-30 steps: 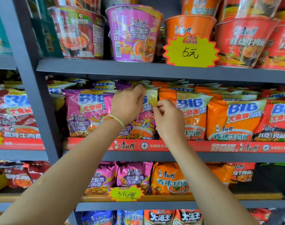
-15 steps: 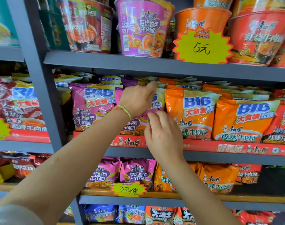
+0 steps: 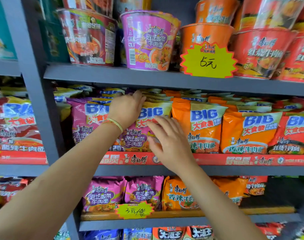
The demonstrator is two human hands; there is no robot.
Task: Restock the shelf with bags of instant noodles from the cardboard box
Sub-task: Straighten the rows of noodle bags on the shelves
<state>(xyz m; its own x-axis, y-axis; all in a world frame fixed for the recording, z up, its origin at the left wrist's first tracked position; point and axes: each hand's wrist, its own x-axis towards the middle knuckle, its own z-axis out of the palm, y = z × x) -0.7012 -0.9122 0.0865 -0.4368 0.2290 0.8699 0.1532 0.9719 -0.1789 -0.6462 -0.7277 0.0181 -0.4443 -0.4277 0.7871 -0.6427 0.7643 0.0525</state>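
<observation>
While the left hand [image 3: 126, 110] grips the purple bag [image 3: 139, 134] at 12 o'clock, the right hand [image 3: 166, 141], fingers spread, should press it flat.

Both hands work at the middle shelf [image 3: 165, 78]. The left hand [image 3: 126, 110] curls over the top edge of a purple noodle bag [image 3: 139, 134]; at its 4 o'clock, the right hand [image 3: 168, 141] lies flat against that bag's front, fingers [image 3: 158, 123] straight. An orange bag [image 3: 199, 125] stands just beside, at 3 o'clock.
</observation>
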